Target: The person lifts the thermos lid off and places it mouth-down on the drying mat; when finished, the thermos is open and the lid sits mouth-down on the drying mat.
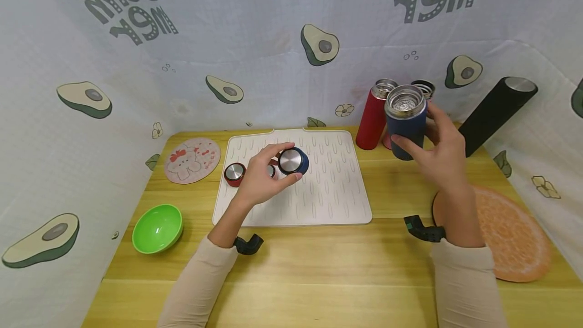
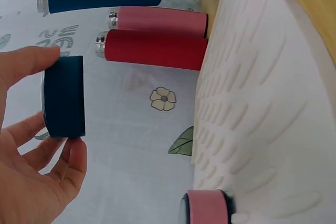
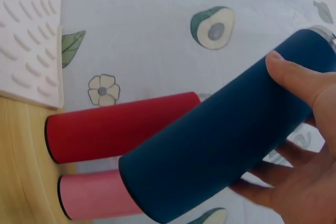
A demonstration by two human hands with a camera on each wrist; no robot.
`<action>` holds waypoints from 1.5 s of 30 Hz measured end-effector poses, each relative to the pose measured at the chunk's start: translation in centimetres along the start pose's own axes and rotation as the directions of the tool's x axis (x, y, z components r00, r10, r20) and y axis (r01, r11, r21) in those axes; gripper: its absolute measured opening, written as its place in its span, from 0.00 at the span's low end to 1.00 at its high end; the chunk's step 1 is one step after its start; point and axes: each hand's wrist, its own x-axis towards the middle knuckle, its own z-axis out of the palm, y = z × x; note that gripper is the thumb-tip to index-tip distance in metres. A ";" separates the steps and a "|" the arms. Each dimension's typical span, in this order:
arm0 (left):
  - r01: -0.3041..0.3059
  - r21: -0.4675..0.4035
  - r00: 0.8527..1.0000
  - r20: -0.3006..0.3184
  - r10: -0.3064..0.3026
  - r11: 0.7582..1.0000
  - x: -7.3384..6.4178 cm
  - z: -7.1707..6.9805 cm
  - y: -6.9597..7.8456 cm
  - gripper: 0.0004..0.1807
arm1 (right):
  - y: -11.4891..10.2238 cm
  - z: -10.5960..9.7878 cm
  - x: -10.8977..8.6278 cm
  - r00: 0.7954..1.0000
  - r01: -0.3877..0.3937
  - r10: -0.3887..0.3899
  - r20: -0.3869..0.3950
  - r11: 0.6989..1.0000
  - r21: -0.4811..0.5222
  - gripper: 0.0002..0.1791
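Aloft, blue bottle in right grip, mouth up, axis tilted

- Curtain behind the table.
- Drying mat on the table, mid-back.
- On its left part, the first flask lid; right of that, the second flask lid.
- Above the mat, in the left hand, the third flask lid.
- Left of the mat, a coaster; before that, a bowl.
- Right of the mat, the first flask, the second flask just beside it.
- Before these, the third flask in the right hand.
- Farther right, the fourth flask, a placemat before it.
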 end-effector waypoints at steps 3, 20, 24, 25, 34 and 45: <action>0.017 -0.003 1.000 0.013 -0.017 1.000 0.1 0.5 -0.6 0.37 | 0.4 -0.6 0.2 0.995 -0.089 0.090 -0.043 0.996 0.030 0.44; 0.117 0.168 0.984 0.114 -0.137 0.979 0.1 2.2 -2.4 0.37 | 3.3 -1.8 1.2 0.852 -0.333 0.495 -0.170 0.764 0.552 0.42; 0.108 0.169 0.980 0.146 -0.134 0.980 0.2 2.6 -2.8 0.37 | 4.7 -1.6 1.9 0.817 -0.374 0.544 -0.191 0.752 0.543 0.41; 0.106 0.168 0.979 0.154 -0.132 0.980 0.2 2.8 -3.0 0.37 | 5.1 -1.5 2.1 0.808 -0.389 0.557 -0.195 0.751 0.533 0.41; 0.118 0.251 0.966 0.196 -0.170 0.961 0.4 3.9 -3.8 0.38 | 8.9 -1.2 4.6 0.751 -0.535 0.642 -0.155 0.729 0.427 0.43; 0.091 0.283 0.962 0.222 -0.158 0.955 0.7 4.5 -4.1 0.37 | 11.0 -0.4 6.2 0.765 -0.562 0.629 -0.135 0.756 0.336 0.40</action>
